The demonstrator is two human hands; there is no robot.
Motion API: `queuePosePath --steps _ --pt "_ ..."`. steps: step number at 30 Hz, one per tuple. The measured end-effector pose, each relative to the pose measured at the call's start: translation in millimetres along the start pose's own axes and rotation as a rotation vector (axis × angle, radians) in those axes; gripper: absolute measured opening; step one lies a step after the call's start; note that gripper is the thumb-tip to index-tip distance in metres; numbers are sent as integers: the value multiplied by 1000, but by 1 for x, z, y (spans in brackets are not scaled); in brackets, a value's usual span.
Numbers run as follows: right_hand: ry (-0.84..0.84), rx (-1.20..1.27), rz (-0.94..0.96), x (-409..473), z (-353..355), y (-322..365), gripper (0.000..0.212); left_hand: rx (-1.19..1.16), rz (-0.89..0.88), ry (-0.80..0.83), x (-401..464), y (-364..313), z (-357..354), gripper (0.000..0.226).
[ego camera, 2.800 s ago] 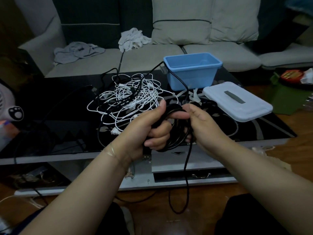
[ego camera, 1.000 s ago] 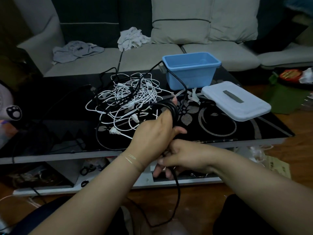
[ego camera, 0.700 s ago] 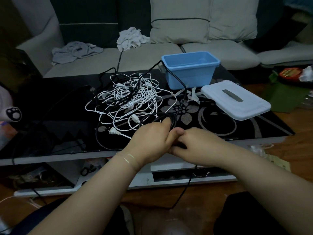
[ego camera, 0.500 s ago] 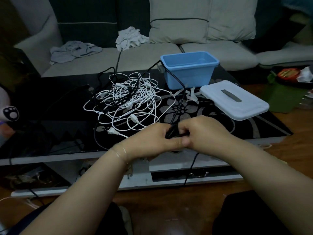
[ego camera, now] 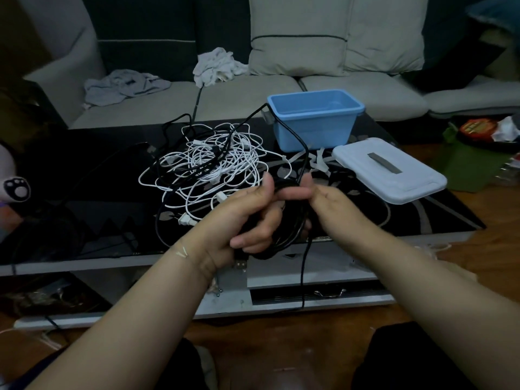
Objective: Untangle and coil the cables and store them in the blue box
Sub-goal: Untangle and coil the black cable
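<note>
Your left hand (ego camera: pixel 250 218) is curled around a coil of black cable (ego camera: pixel 292 235), fingers wrapped through the loops and thumb up, holding it above the near edge of the surface (ego camera: pixel 84 220). A USB plug (ego camera: pixel 241 263) hangs from the bottom of the coil, just under your left palm. Your right hand (ego camera: pixel 332 204) pinches a strand of the same black cable at the top of the coil, thumb and forefinger closed on it, touching the fingertips of your left hand. From that pinch one length of the cable rises toward the far side of the surface and bends past the left wall of the blue box (ego camera: pixel 315 119); another length drops straight down in front of the near edge toward the floor.

The blue box stands open toward the far right of the surface. Its white lid (ego camera: pixel 388 170) lies flat just beside it, nearer the right edge. The tangle of white cables (ego camera: pixel 213 164), with black strands threaded through it, sits in the middle of the surface, left of the box and just beyond your left hand. A white plug (ego camera: pixel 185 220) pokes out on the near side of the tangle.
</note>
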State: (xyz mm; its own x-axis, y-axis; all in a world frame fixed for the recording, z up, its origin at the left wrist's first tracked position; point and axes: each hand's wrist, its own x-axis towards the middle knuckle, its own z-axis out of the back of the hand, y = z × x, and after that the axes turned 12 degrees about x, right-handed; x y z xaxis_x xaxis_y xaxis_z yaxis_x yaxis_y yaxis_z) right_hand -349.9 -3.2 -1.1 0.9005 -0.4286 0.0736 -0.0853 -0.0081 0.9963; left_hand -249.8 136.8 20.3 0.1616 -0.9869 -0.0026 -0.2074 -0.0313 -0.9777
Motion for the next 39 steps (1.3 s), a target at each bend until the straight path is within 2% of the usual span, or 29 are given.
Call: queuePosePath --steps 3,6,8,11,15,16,17,20,22,25,29,31,32,35,37,39 --pt "-61 89 -8 -5 -18 -13 54 -100 -30 -143 3 -3 -4 60" --pt "7 50 56 -10 -30 -25 22 -161 -93 -304 5 -9 -2 59" --pt "43 49 18 -13 -38 -31 7 -205 -135 -407 5 -13 3 60" --pt "98 -59 -9 -19 -47 -39 14 -257 -173 -519 4 -15 10 61" --pt "224 -487 23 -26 -50 -50 66 -176 -228 -659 1 -14 11 57" --pt "249 -546 8 -27 -50 -50 72 -127 -235 -696 1 -12 10 55" --pt "265 -608 2 -28 -50 -48 72 -71 -240 -730 1 -12 9 52" --pt "241 -818 83 -28 -50 -37 48 157 -296 -808 2 -10 5 39" --pt "232 -932 203 -28 -50 -31 39 311 -311 -826 1 -10 2 33" --pt "139 -1091 432 -28 -48 -24 31 393 -288 -762 2 -8 0 21" --pt "-8 -1172 659 -27 -43 -25 38 542 -283 -692 6 4 -5 48" --pt "1 -1094 589 -30 -48 -22 37 669 -255 -675 8 10 -7 50" --pt "12 -958 491 -31 -49 -20 31 745 -232 -665 8 12 -7 45" --pt "219 -405 49 -32 -48 -10 11 1037 -173 -629 10 16 3 29" --pt "366 -267 -97 -33 -41 -4 18 1075 -119 -576 9 14 8 47" --pt "378 -278 -103 -31 -36 -1 17 1126 -77 -538 8 14 10 68"
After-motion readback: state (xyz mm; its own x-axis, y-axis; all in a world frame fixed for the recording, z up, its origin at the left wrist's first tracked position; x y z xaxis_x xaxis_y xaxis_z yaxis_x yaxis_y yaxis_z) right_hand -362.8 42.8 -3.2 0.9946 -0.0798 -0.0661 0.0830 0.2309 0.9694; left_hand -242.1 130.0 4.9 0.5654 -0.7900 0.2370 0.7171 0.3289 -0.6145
